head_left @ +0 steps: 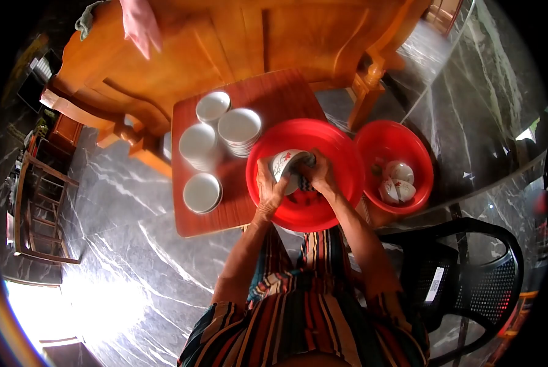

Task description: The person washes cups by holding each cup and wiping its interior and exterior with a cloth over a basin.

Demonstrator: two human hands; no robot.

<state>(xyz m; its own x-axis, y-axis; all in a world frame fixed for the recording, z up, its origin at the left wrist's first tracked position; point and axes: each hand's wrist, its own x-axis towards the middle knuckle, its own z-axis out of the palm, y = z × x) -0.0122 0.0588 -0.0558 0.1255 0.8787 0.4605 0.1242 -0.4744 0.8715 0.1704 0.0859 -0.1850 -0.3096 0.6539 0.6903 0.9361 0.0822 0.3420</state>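
Floral bowl (282, 161) gripped between left hand (270, 185) and right hand (320, 174), over large red basin (336, 139). White bowl stacks (240, 125), nine to ten o'clock of basin, appear done; bowls (403, 191) in smaller red tub (422, 153), three o'clock, appear outstanding.

- Inside big red basin (304, 133): held bowl (285, 161) blocked centre; far side was passable.
- Left of basin: bowl stacks (240, 125) walled it off, nearest just beside rim.
- Front-left of basin: table strip (235, 199) was passable.
- Right of basin: smaller tub (375, 144) crowded it.
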